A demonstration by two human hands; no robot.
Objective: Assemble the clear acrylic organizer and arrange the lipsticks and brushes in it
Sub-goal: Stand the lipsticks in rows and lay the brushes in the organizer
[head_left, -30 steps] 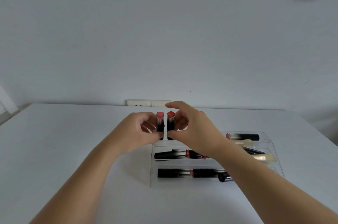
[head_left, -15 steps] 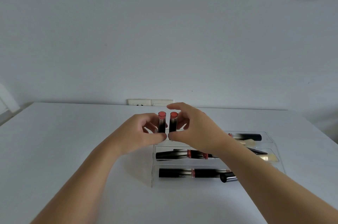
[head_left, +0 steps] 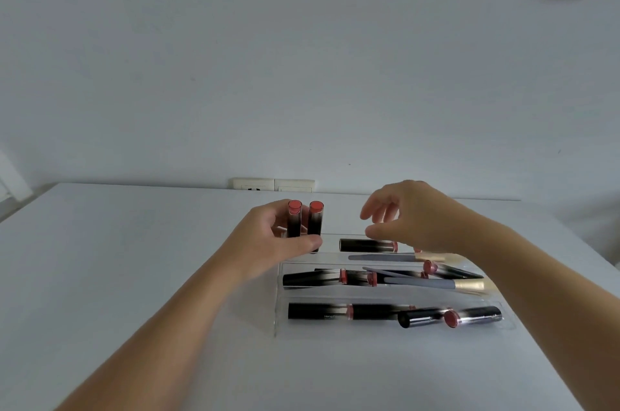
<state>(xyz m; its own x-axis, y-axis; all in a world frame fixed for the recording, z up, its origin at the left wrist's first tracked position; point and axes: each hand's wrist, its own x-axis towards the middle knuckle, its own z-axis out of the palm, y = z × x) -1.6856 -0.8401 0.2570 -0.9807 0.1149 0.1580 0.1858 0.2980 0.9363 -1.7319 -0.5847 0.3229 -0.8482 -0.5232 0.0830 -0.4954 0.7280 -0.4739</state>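
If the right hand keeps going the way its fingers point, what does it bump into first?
Probably the right one of the two upright lipsticks that the left hand holds. The right hand points its fingers left toward them across an open gap, though depth is hard to judge.

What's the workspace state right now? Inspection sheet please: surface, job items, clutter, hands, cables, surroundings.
Surface: white table, bare apart from the job's things.
Job's things: clear acrylic organizer lying flat; lipsticks and brushes lie in its compartments; two upright lipsticks at its far left corner.
Clutter: nothing seen.
Grippers: left hand closed on the two upright lipsticks; right hand open, holding nothing, above a lying lipstick.
Cables: nothing seen.
Surroundings: white wall, wall sockets behind the table.
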